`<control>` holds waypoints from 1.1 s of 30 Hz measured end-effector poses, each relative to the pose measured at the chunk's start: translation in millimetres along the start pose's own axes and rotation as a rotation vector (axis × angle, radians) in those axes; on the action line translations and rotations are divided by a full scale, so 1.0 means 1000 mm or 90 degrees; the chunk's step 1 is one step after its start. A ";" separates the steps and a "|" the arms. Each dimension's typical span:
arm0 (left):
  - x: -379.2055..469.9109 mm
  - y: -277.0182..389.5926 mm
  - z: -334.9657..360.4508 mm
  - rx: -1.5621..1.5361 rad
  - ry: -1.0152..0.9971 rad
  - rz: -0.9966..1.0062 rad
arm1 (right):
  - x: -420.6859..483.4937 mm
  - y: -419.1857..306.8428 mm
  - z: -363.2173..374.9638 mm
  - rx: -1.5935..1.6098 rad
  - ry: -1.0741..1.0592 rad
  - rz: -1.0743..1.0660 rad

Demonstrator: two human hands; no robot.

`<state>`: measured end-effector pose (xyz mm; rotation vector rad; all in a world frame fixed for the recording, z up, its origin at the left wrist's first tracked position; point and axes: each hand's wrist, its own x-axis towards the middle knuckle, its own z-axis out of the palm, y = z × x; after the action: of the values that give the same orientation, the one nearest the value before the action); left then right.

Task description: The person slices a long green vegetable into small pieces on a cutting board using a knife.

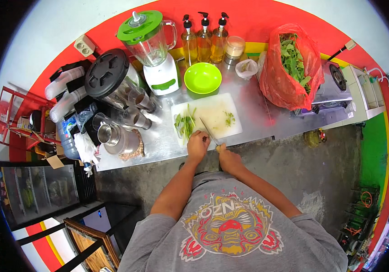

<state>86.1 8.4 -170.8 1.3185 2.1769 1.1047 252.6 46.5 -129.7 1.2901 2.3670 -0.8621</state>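
A white cutting board point(219, 105) lies at the front of the steel table before me. My right hand point(230, 159) grips the handle of a kitchen knife point(208, 128), its blade slanting over the board and away from me. Beside the blade, at the board's front edge, is my left hand point(198, 145) with its fingers curled; whether something small is between them is hidden. Leafy green stems point(185, 125) rest on the left part of the board, close to my left fingertips. On the right part is a small heap of chopped greens point(229, 119).
Behind the board stand a green bowl point(203, 78), a blender point(160, 73) and pump bottles point(204, 42). A red plastic bag of leaves point(272, 81) is to the right, next to a gas stove point(332, 91). Metal cups point(137, 119) and a pitcher point(121, 139) occupy the left.
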 end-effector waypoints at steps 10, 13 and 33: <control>0.002 0.002 0.003 0.036 0.000 -0.013 | 0.003 0.002 0.001 0.001 0.003 0.000; 0.003 0.003 0.002 0.054 -0.014 0.003 | 0.001 0.003 0.008 0.010 -0.008 0.027; -0.003 0.003 0.003 0.098 0.014 0.026 | -0.002 0.003 -0.007 -0.015 -0.047 0.005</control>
<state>91.7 7.6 -170.2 1.4275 2.3008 0.9866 255.8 51.0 -124.2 1.2353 2.3072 -0.8618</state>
